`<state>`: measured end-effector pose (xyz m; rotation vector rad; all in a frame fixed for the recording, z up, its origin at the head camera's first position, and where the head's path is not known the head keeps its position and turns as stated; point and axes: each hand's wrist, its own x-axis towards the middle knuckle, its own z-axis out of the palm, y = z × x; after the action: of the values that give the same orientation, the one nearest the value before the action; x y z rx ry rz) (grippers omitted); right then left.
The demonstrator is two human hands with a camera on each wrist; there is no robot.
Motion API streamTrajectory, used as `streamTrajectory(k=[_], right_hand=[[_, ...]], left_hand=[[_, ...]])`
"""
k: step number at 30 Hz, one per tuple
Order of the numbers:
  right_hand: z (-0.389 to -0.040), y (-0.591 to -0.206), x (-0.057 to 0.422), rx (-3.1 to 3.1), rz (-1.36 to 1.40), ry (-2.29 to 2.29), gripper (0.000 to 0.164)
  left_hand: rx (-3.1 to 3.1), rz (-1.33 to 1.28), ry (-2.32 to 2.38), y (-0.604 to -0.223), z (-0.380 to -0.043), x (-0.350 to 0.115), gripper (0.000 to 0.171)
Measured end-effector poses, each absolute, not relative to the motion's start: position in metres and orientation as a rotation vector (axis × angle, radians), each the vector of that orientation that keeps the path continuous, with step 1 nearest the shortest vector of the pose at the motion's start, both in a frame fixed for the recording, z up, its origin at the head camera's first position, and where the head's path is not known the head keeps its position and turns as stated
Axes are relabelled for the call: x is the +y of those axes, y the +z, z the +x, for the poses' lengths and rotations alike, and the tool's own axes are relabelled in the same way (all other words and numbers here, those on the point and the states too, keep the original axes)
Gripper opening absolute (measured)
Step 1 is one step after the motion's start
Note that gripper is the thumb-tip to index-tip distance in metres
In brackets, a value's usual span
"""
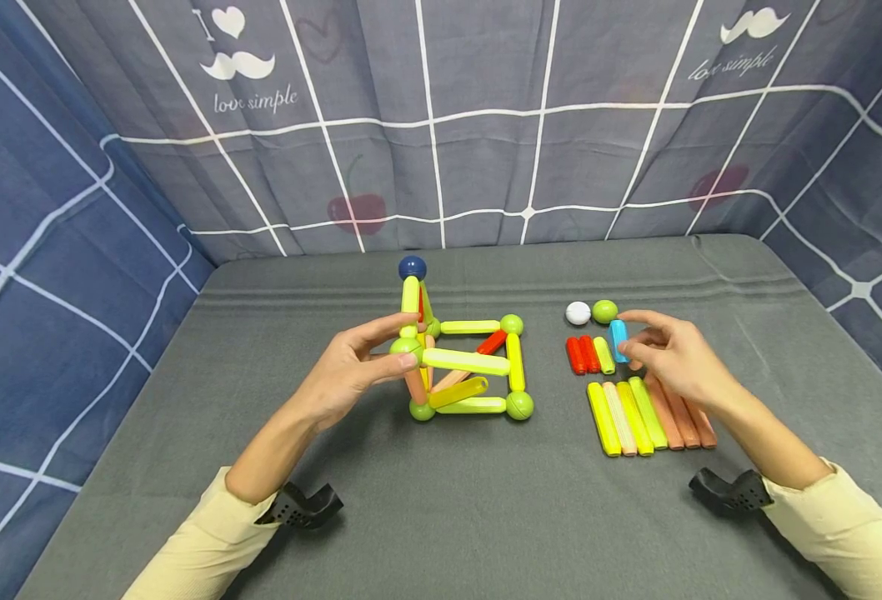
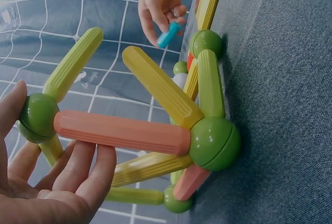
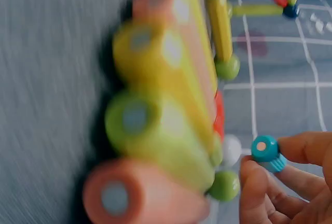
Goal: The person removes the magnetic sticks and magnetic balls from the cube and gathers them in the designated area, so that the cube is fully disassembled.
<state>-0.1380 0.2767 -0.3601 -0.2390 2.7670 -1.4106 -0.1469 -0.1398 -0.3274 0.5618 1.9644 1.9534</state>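
My left hand (image 1: pixel 336 371) grips a green ball (image 2: pixel 39 116) at the near upper corner of a frame of magnetic sticks and balls. From that ball a light green stick (image 1: pixel 467 362) juts rightward with a free end, and a salmon stick (image 2: pixel 122 132) runs down to a lower green ball (image 2: pixel 215 143). A yellow stick (image 1: pixel 459 392) rises loose-ended from that lower ball. A dark blue ball (image 1: pixel 413 267) tops the frame. Above the loose pieces at the right, my right hand (image 1: pixel 677 354) pinches a short blue magnetic stick (image 3: pixel 265 149) between thumb and fingers.
Near the right hand lie a white ball (image 1: pixel 578 313), a green ball (image 1: pixel 604 312), short red sticks (image 1: pixel 576 356) and a short yellow-green stick (image 1: pixel 603 356). A row of several long sticks (image 1: pixel 639 417) is closer to me. A checked curtain (image 1: pixel 486 167) borders the grey table (image 1: pixel 486 517).
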Motion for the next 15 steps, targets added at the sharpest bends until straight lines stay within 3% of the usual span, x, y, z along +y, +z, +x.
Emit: streamTrajectory(k=[15], right_hand=[[-0.166, -0.369, 0.289, 2.762, -0.258, -1.024, 0.044]], left_hand=[[1.964, 0.562, 1.942, -0.328, -0.148, -0.140, 0.055]])
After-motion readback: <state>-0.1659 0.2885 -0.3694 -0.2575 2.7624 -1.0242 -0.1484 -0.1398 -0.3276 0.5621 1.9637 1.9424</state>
